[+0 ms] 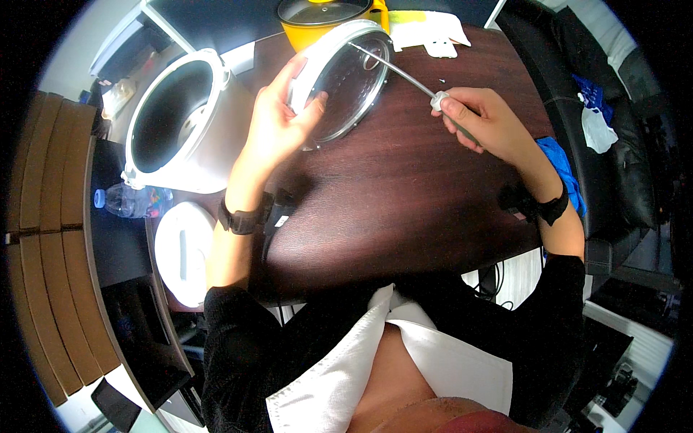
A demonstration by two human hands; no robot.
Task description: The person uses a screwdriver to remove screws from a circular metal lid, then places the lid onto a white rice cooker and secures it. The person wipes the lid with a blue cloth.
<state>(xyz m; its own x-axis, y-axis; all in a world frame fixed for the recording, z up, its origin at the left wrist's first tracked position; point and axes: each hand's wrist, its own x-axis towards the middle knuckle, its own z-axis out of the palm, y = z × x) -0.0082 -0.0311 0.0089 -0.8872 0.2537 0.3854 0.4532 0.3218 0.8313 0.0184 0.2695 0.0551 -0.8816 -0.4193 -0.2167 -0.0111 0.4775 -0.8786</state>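
Presumably screw work: left hand [280,115] pinches round clear white-rimmed lid [345,88], right hand [482,123] grips silver metal-shafted screwdriver [408,78]; next needs steady tip.

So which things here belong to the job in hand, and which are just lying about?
In the job:
round clear-faced lid, in the left hand;
screwdriver, in the right hand, tip at the lid.

Seemingly just lying about:
white vessel, untouched, though possibly related;
yellow pot;
plastic bottle.
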